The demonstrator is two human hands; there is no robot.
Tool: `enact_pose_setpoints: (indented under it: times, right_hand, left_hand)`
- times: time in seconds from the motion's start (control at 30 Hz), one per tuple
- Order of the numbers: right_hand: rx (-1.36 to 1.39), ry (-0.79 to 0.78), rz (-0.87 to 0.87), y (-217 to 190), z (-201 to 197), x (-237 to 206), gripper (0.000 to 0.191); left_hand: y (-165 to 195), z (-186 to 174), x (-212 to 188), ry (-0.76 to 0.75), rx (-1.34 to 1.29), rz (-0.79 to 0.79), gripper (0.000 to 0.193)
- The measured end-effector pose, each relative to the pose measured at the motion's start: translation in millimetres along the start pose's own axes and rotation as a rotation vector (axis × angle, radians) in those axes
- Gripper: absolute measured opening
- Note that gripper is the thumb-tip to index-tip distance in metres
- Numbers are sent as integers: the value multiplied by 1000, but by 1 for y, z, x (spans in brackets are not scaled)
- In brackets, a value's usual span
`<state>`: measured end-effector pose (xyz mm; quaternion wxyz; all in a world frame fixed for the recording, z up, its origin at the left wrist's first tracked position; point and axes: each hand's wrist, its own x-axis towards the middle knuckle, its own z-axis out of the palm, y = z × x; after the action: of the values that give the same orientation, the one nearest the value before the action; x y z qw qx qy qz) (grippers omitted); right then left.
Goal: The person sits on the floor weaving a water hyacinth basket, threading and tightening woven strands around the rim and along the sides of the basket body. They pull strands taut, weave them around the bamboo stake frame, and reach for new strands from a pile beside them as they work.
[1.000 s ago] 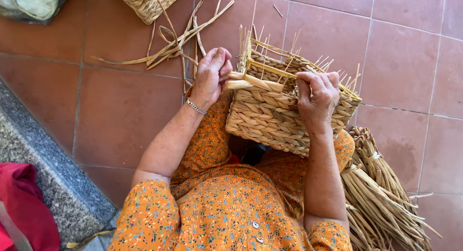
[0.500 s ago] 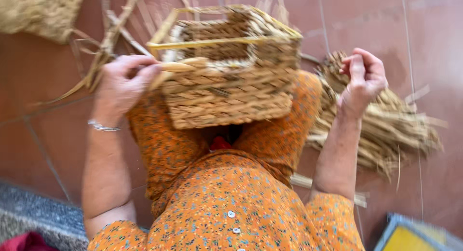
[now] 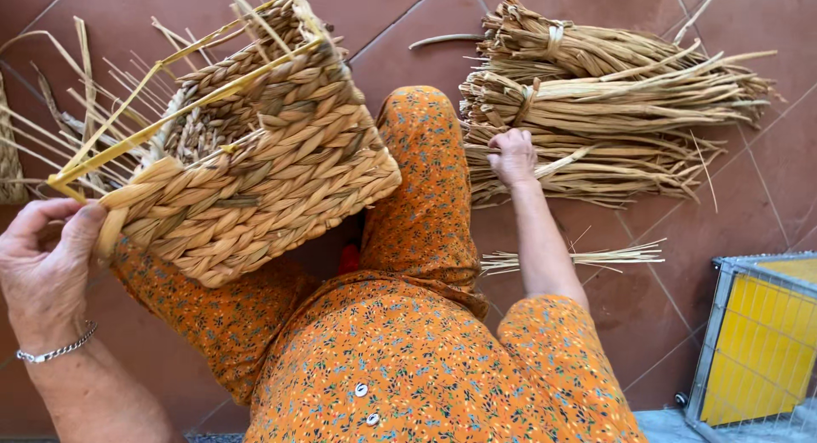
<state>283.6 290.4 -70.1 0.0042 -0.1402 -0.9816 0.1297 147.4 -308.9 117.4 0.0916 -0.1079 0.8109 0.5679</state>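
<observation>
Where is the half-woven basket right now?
The basket sits tilted on the person's lap on the left of the head view, its corner by the left hand. The right hand is away from it, on the straw bundles.

I count 1 woven basket (image 3: 255, 162), unfinished, w/ loose strands sticking out of its rim; too many strands to count. Right of the basket: 3 tied bundles of rush (image 3: 596, 111), stacked close, poss. more under them, can't tell. Below those bundles, still right of the basket: 1 thin loose sheaf of straws (image 3: 579, 257). 1 single curved stalk (image 3: 447, 40) lies up right of the basket, just left of the top bundle. 2 hands: left hand (image 3: 47, 260) at the basket's lower-left corner, right hand (image 3: 512, 156) on the bundles. 1 bracelet (image 3: 55, 351) below the basket. 1 yellow wire-framed crate (image 3: 757, 341) far lower right of the basket.
</observation>
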Motion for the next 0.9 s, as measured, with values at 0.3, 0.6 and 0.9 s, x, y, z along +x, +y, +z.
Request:
enact_pose_setpoints:
  times: [0.3, 0.6, 0.9]
  right_hand:
    - [85, 243, -8, -4, 5, 5, 14]
    - [844, 196, -171, -94, -123, 27, 13]
    - [1452, -862, -283, -264, -154, 21, 15]
  left_hand:
    - [3, 1, -8, 36, -61, 134, 21]
    - [80, 82, -60, 390, 512, 901, 16]
    - [64, 175, -90, -233, -464, 563, 25]
